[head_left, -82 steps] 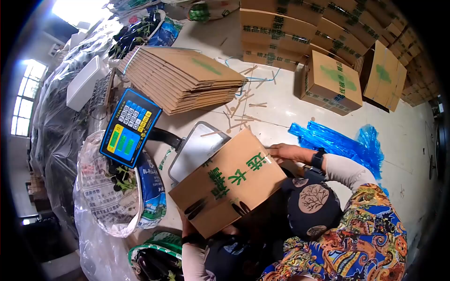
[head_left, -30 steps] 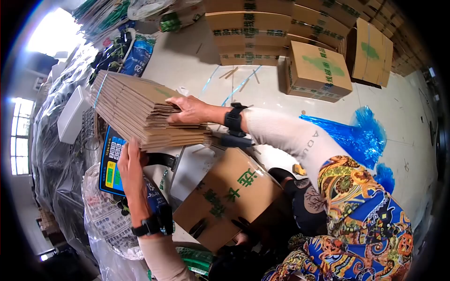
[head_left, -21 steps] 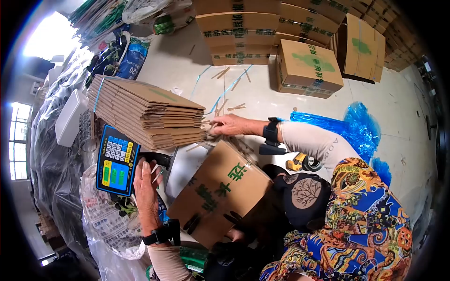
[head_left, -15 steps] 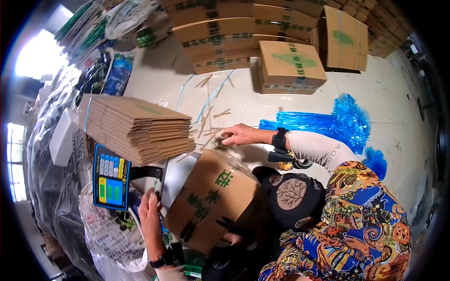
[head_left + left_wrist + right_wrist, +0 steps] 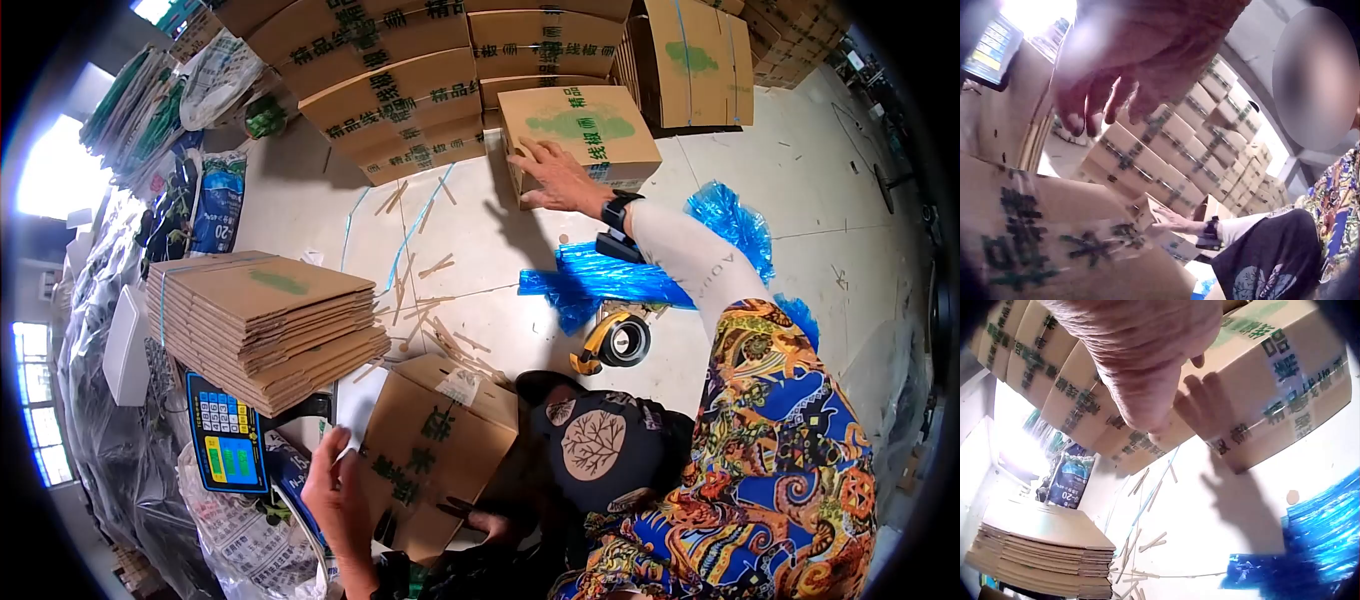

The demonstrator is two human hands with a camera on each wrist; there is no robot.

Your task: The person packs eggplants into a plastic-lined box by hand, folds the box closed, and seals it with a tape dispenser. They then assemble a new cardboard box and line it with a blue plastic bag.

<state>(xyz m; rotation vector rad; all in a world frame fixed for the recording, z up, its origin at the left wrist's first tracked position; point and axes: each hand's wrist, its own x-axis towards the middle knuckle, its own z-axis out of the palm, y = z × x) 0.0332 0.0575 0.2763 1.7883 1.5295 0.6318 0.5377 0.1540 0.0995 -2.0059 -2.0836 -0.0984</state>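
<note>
My right hand (image 5: 562, 178) reaches out with spread fingers over the near left edge of a taped cardboard box (image 5: 620, 152) that has a green stamp on top. In the right wrist view the hand (image 5: 1147, 362) casts a shadow on that box's side (image 5: 1241, 406). Beside the left edge of another cardboard box (image 5: 440, 450), with green lettering, my left hand (image 5: 338, 500) hovers with loosely bent fingers and nothing in them. This nearer box sits against my legs, overlapping the scale's metal platform (image 5: 358, 400).
Left of me are folded cartons (image 5: 255, 310), the scale's blue display (image 5: 228, 435) and a sack (image 5: 250, 530). A tape dispenser (image 5: 612, 340), blue plastic film (image 5: 610, 275) and cardboard strips (image 5: 455, 340) lie on the floor. Stacked boxes (image 5: 390, 100) stand behind.
My right hand has left the folded cartons and moved forward and right to the stamped box. My left hand has drawn back from beside the scale display. The view has turned right.
</note>
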